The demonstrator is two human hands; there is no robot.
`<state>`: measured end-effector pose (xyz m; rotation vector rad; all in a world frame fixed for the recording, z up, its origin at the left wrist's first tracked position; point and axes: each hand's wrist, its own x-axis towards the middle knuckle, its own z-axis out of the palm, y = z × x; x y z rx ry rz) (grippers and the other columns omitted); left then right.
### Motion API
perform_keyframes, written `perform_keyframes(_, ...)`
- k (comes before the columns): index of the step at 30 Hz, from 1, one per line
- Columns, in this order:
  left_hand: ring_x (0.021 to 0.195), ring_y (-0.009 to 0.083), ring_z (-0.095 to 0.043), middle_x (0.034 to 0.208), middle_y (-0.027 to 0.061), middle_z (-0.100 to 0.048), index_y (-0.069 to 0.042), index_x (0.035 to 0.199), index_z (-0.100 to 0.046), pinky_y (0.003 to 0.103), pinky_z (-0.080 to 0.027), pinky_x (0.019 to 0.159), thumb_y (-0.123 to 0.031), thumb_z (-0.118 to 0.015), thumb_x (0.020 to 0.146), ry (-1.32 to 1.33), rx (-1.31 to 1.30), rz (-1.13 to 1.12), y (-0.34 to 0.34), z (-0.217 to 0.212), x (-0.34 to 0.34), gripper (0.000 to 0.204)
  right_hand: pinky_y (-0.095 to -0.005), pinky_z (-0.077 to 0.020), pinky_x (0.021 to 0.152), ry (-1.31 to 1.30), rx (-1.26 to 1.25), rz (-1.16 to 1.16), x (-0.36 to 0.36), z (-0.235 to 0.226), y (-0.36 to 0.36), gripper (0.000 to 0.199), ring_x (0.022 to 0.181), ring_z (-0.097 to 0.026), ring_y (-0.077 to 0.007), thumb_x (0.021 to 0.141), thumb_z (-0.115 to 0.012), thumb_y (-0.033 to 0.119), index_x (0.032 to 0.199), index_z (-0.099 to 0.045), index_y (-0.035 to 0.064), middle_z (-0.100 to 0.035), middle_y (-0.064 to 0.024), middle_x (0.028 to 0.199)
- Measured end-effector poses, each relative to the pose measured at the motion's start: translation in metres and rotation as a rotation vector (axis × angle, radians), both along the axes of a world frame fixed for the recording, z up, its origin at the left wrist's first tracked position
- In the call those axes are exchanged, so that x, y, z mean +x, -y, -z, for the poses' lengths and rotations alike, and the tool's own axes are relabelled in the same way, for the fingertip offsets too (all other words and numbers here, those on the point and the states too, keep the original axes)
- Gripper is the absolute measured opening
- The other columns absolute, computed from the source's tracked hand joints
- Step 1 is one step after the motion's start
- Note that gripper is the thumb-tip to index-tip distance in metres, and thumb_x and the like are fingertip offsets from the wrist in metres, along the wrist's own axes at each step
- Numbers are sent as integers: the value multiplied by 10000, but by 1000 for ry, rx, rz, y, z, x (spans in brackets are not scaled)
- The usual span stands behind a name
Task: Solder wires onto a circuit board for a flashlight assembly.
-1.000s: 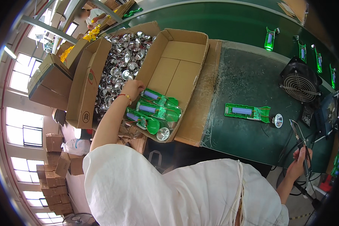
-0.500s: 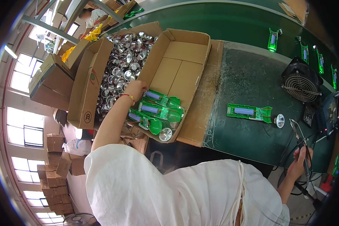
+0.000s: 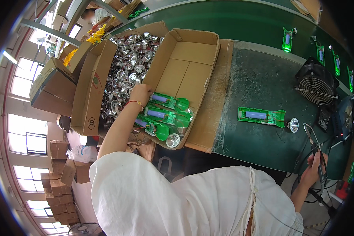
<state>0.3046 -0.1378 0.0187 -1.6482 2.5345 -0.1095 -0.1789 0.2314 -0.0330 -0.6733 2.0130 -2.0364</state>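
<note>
My left hand [image 3: 141, 94] reaches into an open cardboard box, its fingers closed at the near-left end of a green flashlight half-shell [image 3: 181, 104] with a purple battery and small circuit board inside. Beside it lie similar green half-shells [image 3: 161, 132] and a silver reflector [image 3: 172, 140]. At the right, my right hand [image 3: 311, 169] is wrapped around a soldering iron [image 3: 314, 147], its tip pointing up and away. On the dark green bench, apart from both hands, lies another opened flashlight half-shell [image 3: 244, 115] with a reflector [image 3: 294, 125] at its right end.
A box of many silver reflectors [image 3: 133, 59] stands left of the cardboard box [image 3: 214, 59]. A black fan [image 3: 316, 88] sits at the bench's right. Green flashlight shells [image 3: 287, 40] rest on the green conveyor belt [image 3: 224, 19] behind. Someone else works at far left.
My left hand and the half-shell at its fingers have shifted very slightly, and more of the reflector beside that shell shows. My right hand keeps its hold on the soldering iron.
</note>
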Motion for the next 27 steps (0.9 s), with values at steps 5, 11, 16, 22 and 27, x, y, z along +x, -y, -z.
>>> perform_keyframes(5,650,276,-609,697,124,-629,-69,759,-652,349,-493,613,-77,-623,692,-174,219,-236,1,-7,-5,74,-167,-332,501,-13,-13,-26,0,-2,1,120,543,-453,-50,835,-544,145,862,-527,29,-507,-5,621)
perform_keyframes(11,665,289,-625,684,148,-626,-102,785,-647,353,-510,574,-43,-546,742,31,70,-1,1,-2,-12,125,-165,-324,498,-13,-13,-21,-1,-2,1,129,545,-455,-50,832,-550,155,860,-528,31,-507,-3,628)
perform_keyframes(16,678,292,-634,698,143,-628,-91,711,-636,370,-519,569,-104,-490,777,423,-135,50,-16,-3,-29,160,-172,-331,508,-5,-2,-18,-6,2,-5,123,561,-455,-49,832,-546,149,869,-525,33,-504,-3,643)
perform_keyframes(22,663,279,-636,690,132,-631,-91,657,-652,372,-514,567,-115,-505,759,532,-183,84,-14,-8,-38,180,-174,-337,515,-4,-26,18,-13,6,-10,125,567,-454,-50,830,-548,150,873,-528,34,-500,-2,644)
perform_keyframes(27,703,304,-626,755,150,-628,-69,758,-641,395,-509,600,-155,-502,764,431,-173,-15,5,-28,-57,163,-179,-349,518,41,-11,63,-11,3,-16,122,567,-452,-54,831,-554,160,859,-541,42,-493,7,652)
